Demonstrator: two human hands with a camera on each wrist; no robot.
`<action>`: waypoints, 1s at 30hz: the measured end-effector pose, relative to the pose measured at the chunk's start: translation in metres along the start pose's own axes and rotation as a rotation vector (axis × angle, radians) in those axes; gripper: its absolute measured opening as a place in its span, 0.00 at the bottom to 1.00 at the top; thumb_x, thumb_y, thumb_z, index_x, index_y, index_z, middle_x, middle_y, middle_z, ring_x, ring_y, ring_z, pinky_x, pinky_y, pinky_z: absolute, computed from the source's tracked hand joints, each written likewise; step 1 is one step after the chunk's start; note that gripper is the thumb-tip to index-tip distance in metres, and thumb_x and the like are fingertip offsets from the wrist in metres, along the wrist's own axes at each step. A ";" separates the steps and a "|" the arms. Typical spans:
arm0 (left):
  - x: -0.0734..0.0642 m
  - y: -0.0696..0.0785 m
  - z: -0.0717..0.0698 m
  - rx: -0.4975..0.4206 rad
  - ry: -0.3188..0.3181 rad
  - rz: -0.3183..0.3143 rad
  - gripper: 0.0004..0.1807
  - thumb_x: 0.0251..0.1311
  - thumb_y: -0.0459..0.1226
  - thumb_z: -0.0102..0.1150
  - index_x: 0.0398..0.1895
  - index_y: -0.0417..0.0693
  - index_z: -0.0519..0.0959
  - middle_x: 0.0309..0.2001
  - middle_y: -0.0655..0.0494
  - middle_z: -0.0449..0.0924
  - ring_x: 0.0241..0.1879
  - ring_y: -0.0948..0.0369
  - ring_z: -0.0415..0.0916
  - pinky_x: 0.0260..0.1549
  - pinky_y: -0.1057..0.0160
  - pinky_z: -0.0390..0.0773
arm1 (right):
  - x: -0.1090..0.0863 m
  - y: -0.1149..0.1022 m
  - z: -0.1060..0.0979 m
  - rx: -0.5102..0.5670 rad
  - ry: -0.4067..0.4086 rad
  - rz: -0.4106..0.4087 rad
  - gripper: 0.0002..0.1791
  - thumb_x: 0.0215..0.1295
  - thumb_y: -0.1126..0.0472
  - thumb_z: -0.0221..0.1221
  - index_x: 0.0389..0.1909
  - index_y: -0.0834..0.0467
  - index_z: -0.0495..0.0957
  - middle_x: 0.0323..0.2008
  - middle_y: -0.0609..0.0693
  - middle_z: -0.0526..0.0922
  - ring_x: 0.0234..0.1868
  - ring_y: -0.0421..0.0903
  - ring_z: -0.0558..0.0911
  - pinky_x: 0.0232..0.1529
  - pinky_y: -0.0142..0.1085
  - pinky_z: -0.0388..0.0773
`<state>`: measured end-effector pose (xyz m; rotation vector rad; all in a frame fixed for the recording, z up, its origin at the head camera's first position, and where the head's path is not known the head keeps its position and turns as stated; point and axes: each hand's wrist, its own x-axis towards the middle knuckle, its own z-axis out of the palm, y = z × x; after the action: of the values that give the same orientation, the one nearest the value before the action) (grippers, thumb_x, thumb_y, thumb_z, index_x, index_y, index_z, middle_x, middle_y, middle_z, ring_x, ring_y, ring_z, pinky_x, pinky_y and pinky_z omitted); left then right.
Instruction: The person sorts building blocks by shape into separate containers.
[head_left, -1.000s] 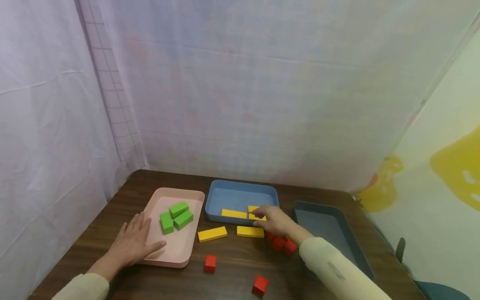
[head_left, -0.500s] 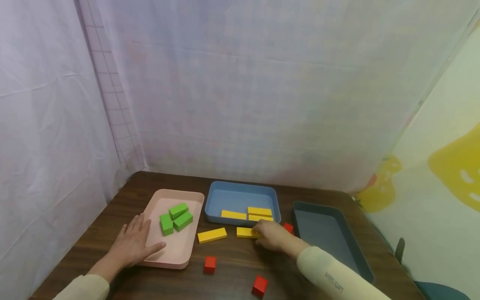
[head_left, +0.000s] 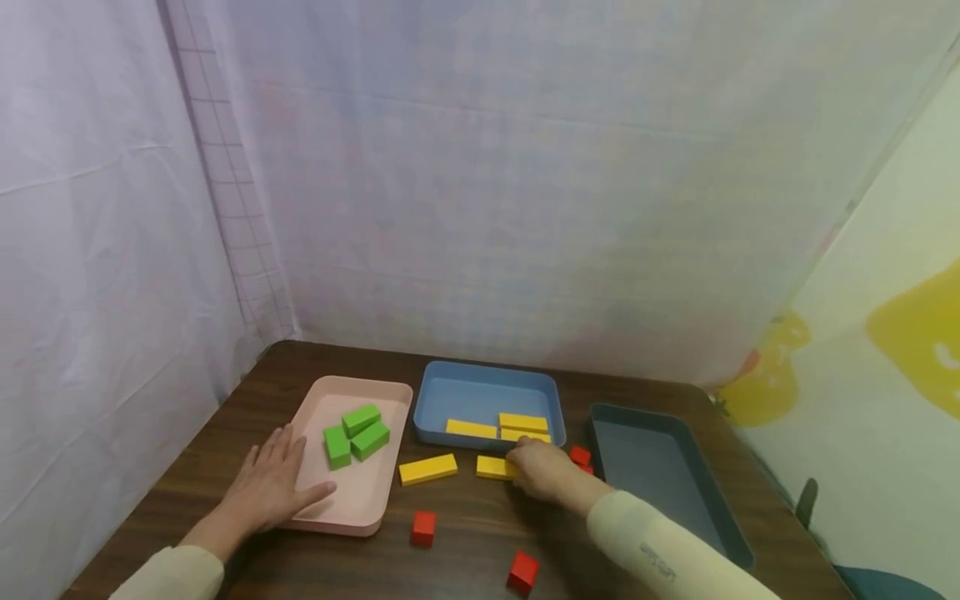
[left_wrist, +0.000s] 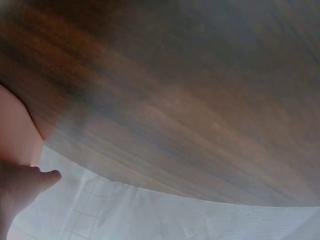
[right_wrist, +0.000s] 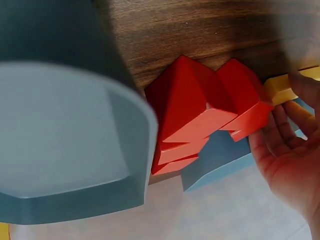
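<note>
Beside the near wall of the blue tray (head_left: 483, 387), my right hand (head_left: 547, 472) pinches the right end of a yellow rectangular block (head_left: 492, 467) lying on the table. In the right wrist view, thumb and fingers sit on either side of that yellow block (right_wrist: 281, 90). My left hand (head_left: 266, 487) rests, fingers spread, over the left edge of the pink tray (head_left: 352, 507), which holds three green blocks (head_left: 370, 440). Inside the blue tray lie three yellow blocks (head_left: 471, 429). Another yellow block (head_left: 428, 470) is on the table, left of the gripped one.
Two red cubes (head_left: 423, 528) lie apart near the front. Several red blocks (right_wrist: 192, 102) cluster between my right hand and the dark grey-green tray (head_left: 652, 467), partly hidden by the hand in the head view. A white curtain (head_left: 480, 208) hangs behind the wooden table (head_left: 465, 567).
My right hand has come back from over the blue tray to the yellow block in front of it. Three yellow blocks now show fully in that tray. The left hand stays put.
</note>
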<state>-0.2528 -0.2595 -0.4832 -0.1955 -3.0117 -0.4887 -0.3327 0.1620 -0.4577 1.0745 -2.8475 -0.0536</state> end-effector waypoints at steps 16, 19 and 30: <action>0.000 -0.001 0.000 -0.004 -0.009 -0.004 0.58 0.57 0.70 0.53 0.70 0.27 0.61 0.72 0.22 0.45 0.72 0.30 0.42 0.65 0.27 0.43 | 0.001 0.002 0.000 0.099 -0.060 -0.027 0.13 0.57 0.65 0.67 0.45 0.60 0.85 0.40 0.51 0.85 0.43 0.50 0.82 0.47 0.46 0.80; 0.000 -0.001 -0.001 0.000 -0.003 0.003 0.58 0.56 0.71 0.53 0.70 0.27 0.61 0.72 0.22 0.45 0.71 0.30 0.43 0.64 0.27 0.44 | 0.003 0.001 -0.001 0.165 -0.064 -0.051 0.15 0.58 0.63 0.68 0.47 0.60 0.85 0.42 0.51 0.85 0.45 0.49 0.82 0.50 0.45 0.79; 0.002 0.000 0.000 -0.004 -0.005 -0.002 0.57 0.57 0.70 0.54 0.70 0.27 0.61 0.72 0.22 0.44 0.71 0.30 0.42 0.64 0.27 0.43 | 0.019 0.002 -0.029 0.299 0.007 -0.014 0.17 0.63 0.62 0.65 0.53 0.61 0.82 0.46 0.53 0.83 0.45 0.50 0.81 0.48 0.47 0.79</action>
<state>-0.2545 -0.2596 -0.4834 -0.1943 -3.0159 -0.4951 -0.3450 0.1506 -0.4271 1.1395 -2.9042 0.3863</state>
